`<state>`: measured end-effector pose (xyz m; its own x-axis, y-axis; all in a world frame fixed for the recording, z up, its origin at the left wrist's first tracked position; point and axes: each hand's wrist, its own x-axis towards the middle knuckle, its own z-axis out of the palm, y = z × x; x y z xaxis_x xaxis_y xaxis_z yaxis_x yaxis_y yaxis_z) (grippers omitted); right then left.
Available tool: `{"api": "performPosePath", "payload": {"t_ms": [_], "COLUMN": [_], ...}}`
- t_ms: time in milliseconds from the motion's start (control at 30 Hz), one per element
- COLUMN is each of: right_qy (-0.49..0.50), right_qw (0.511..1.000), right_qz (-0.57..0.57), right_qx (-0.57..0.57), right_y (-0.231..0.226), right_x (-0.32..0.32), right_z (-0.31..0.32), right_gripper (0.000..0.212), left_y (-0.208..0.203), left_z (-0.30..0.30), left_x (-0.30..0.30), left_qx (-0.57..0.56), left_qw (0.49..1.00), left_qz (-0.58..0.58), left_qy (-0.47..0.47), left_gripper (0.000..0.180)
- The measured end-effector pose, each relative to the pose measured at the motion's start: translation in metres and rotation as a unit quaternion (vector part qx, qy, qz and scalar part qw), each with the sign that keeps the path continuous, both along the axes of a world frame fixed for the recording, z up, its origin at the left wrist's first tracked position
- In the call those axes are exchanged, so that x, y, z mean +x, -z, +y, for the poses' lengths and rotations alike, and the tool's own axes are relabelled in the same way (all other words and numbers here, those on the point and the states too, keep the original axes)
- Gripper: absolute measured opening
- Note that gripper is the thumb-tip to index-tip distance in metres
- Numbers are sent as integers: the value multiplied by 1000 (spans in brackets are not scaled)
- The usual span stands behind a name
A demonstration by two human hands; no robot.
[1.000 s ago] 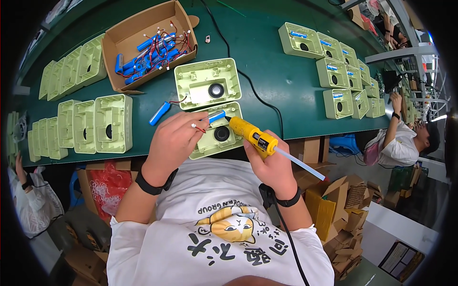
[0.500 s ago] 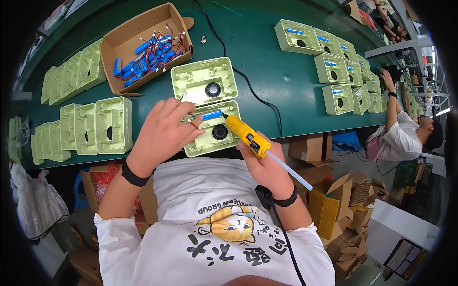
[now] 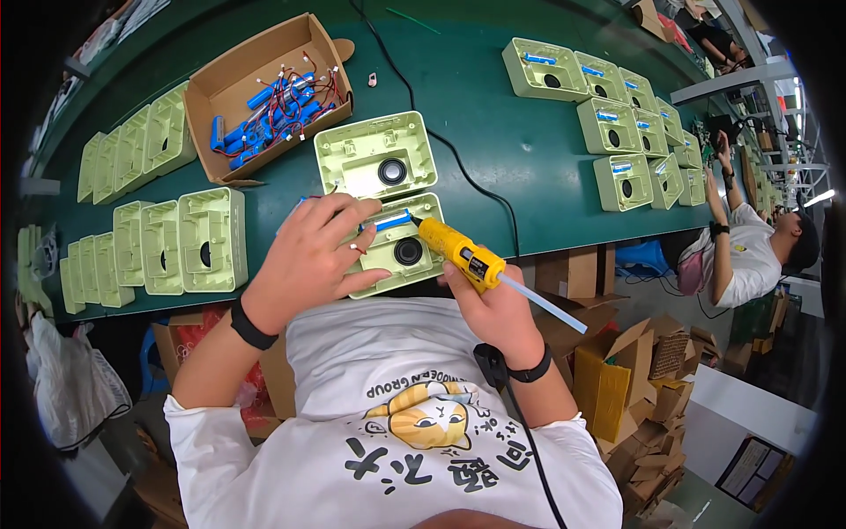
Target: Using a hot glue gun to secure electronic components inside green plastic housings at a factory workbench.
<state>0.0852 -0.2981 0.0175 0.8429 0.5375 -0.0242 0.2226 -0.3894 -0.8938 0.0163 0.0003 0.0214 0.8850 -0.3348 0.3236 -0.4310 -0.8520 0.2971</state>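
Observation:
My right hand [image 3: 498, 309] is wrapped round a yellow hot glue gun [image 3: 458, 254], with a clear glue stick [image 3: 546, 304] out of its back. Its dark nozzle meets the right end of a blue cylindrical battery [image 3: 388, 220] in the nearer pale green plastic housing [image 3: 432, 263]. That housing also holds a round black speaker [image 3: 408, 251]. My left hand [image 3: 308, 251] grips the housing's left side, thumb at the near rim and fingers by the battery. A blue bit with red [image 3: 293, 212] shows behind its knuckles, mostly hidden. A second green housing [image 3: 352, 167] with a speaker stands just beyond.
A cardboard box [image 3: 198, 115] of blue batteries with red and black wires sits back left. Green housings [image 3: 211, 238] line the left; more with batteries [image 3: 608, 128] stand right. A black cable [image 3: 471, 176] crosses the green table [image 3: 493, 132]. A co-worker [image 3: 745, 251] is at far right.
My left hand has shifted slightly down and left, its thumb now lower on the housing. A blue bit has come into view behind it. The glue gun stays at the battery's right end.

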Motion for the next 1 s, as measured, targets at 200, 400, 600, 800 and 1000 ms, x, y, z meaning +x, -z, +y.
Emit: {"api": "performPosePath", "payload": {"t_ms": [200,400,600,800,1000], "right_qy": [0,30,45,-8,-39], "right_qw": [994,984,987,990,997], "right_qz": [113,167,146,131,38], "right_qx": [3,-62,-50,-51,-54], "right_y": [-9,-18,-33,-47,-34], "right_x": [-1,2,-2,-2,4], "right_z": [-17,-16,-14,-20,9], "right_gripper": [24,23,26,28,26], "left_y": [4,7,15,35,49], "left_z": [-21,-18,-22,-30,-33], "left_x": [-21,-26,-38,-27,-22], "left_qx": [-8,-30,-66,-110,-173], "left_qw": [999,997,990,987,978], "left_qz": [17,41,66,33,-23], "left_qy": [-51,-57,-105,-110,-116], "left_gripper": [63,77,86,79,70]}}
